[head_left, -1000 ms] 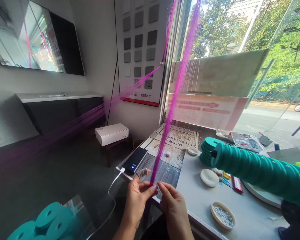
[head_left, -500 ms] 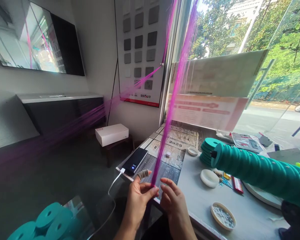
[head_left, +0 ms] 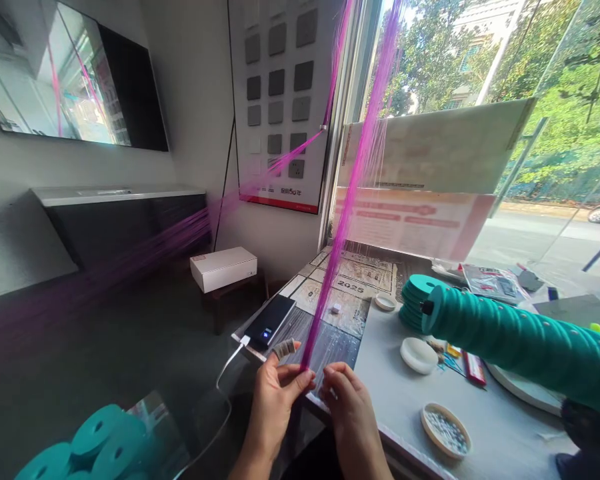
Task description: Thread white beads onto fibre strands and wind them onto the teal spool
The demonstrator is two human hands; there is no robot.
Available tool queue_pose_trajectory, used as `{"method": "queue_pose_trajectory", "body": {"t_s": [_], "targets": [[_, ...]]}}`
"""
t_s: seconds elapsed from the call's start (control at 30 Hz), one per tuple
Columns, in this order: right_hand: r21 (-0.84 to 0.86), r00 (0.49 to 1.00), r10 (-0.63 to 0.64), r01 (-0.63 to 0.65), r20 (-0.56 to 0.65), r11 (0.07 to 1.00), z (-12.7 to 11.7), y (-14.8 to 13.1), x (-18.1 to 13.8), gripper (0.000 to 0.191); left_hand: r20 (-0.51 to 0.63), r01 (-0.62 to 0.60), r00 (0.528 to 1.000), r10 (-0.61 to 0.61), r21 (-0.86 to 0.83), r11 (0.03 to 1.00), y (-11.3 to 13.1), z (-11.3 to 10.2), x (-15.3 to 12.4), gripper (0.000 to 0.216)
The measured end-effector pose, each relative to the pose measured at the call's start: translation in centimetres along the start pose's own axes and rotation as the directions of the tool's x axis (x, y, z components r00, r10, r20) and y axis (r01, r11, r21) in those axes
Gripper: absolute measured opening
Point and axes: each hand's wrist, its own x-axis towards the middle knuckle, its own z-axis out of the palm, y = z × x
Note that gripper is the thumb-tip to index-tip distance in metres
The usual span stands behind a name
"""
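A bundle of magenta threads (head_left: 347, 207) runs taut from high at the window down to my hands at the table's near edge. My left hand (head_left: 276, 398) pinches the bundle's lower end between thumb and fingers; its forefinger wears a taped wrap. My right hand (head_left: 347, 405) is beside it, fingers curled and pinched at fine strands next to the bundle. A second fan of magenta threads (head_left: 180, 233) stretches off to the left across the room.
A phone (head_left: 271, 320) on a white cable lies by my left hand. A long stack of teal discs (head_left: 520, 343) lies on the grey table (head_left: 395, 400), with white lids (head_left: 419, 354) and a small bead dish (head_left: 445, 430). More teal discs (head_left: 100, 443) sit lower left.
My right hand's fingers, spread half a second ago, have curled back into a pinch beside the bundle. My left hand has kept its hold.
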Motion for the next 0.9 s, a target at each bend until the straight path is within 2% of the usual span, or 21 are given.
{"method": "queue_pose_trajectory", "body": {"t_s": [0.1, 0.17, 0.23, 0.37, 0.9], "targets": [[0.041, 0.998, 0.038, -0.040, 0.042, 0.998, 0.0, -0.2, 0.1, 0.028, -0.008, -0.013, 1.000, 0.012, -0.014, 1.000, -0.1, 0.0, 0.0, 0.054], [-0.024, 0.994, 0.088, -0.087, 0.062, 0.996, 0.3, -0.4, 0.1, 0.027, -0.012, -0.008, 1.000, 0.008, -0.021, 1.000, 0.0, 0.1, 0.0, 0.055], [-0.110, 0.991, 0.118, -0.110, 0.062, 0.988, 0.7, -0.6, 0.0, 0.035, 0.012, 0.013, 1.000, -0.012, -0.016, 1.000, 0.2, 0.2, -0.1, 0.058], [-0.137, 0.994, 0.098, -0.090, 0.051, 0.987, 1.3, -0.7, -0.2, 0.038, 0.056, 0.024, 0.998, -0.024, -0.005, 1.000, 0.5, 0.3, -0.2, 0.059], [-0.125, 0.997, 0.062, -0.058, 0.034, 0.990, 0.4, -0.3, -0.3, 0.037, 0.014, 0.018, 1.000, -0.018, -0.038, 0.999, 0.1, 0.3, -0.2, 0.055]]}}
